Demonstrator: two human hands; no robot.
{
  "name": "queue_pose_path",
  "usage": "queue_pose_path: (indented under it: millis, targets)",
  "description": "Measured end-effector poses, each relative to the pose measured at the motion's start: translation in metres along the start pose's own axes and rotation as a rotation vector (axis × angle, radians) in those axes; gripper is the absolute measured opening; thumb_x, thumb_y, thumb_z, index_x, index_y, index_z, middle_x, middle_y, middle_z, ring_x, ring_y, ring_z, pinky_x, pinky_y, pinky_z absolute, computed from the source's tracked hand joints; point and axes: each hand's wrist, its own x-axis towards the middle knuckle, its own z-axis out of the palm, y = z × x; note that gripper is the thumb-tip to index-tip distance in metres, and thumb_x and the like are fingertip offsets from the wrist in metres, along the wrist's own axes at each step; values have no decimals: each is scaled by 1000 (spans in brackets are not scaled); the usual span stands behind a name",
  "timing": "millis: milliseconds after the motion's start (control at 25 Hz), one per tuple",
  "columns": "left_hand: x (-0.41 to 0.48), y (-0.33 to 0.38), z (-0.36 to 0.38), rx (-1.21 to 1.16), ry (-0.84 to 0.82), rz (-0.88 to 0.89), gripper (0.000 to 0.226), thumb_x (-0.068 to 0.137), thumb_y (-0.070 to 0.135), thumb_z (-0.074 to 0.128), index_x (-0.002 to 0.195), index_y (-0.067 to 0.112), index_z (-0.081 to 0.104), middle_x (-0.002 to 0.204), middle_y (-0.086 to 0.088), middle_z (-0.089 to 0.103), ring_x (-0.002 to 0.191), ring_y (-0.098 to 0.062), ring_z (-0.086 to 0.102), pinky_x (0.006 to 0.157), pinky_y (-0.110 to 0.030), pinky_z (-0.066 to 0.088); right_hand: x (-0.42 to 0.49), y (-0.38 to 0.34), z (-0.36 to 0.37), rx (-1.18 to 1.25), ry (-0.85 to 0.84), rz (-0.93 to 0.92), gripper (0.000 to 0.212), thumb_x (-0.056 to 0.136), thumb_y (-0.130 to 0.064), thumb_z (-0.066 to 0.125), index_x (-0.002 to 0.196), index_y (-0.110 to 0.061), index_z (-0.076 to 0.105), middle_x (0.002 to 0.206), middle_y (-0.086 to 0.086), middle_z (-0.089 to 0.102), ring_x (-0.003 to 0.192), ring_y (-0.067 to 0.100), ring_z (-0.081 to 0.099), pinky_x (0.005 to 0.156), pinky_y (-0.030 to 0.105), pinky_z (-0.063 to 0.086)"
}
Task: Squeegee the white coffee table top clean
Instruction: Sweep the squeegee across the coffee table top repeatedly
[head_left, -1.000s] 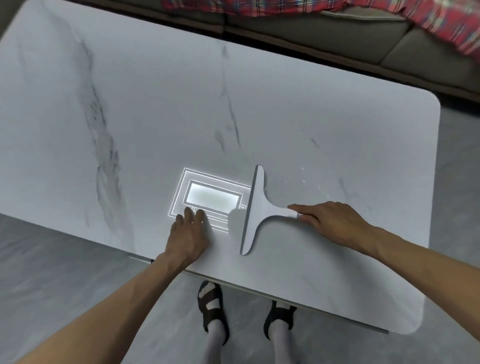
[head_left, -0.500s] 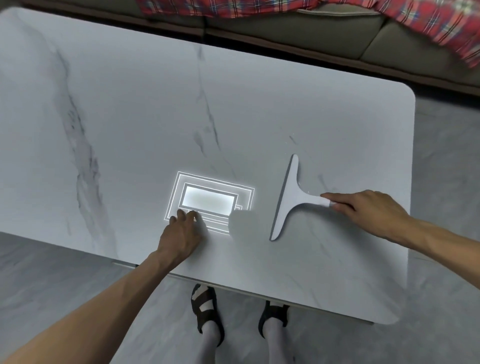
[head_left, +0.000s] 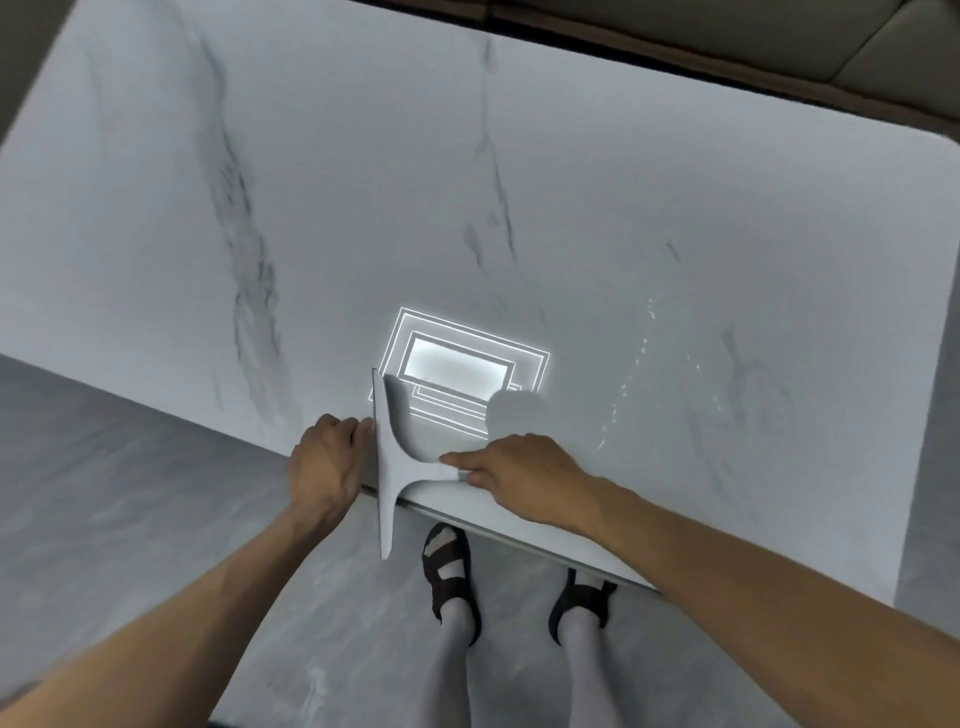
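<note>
I see the flat, white T-shaped squeegee (head_left: 388, 467) at the near edge of the smooth, grey-veined table top (head_left: 571, 197), its long straight blade overhanging the edge. The right hand (head_left: 524, 480) pinches the slim handle. The left hand (head_left: 324, 470) curls its fingers together against the blade; I can't tell if they grip it.
</note>
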Motion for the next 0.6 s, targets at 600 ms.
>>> queue_pose_path:
  millis: [600]
  targets:
    - [1, -7, -1, -445, 38, -210, 27, 89, 15, 49, 116, 13, 55, 104, 0, 63, 99, -28, 62, 76, -32, 44, -110, 53, -44, -15, 88, 362, 31, 96, -57, 32, 122, -74, 34, 132, -30, 52, 122, 6, 51, 81, 20, 36]
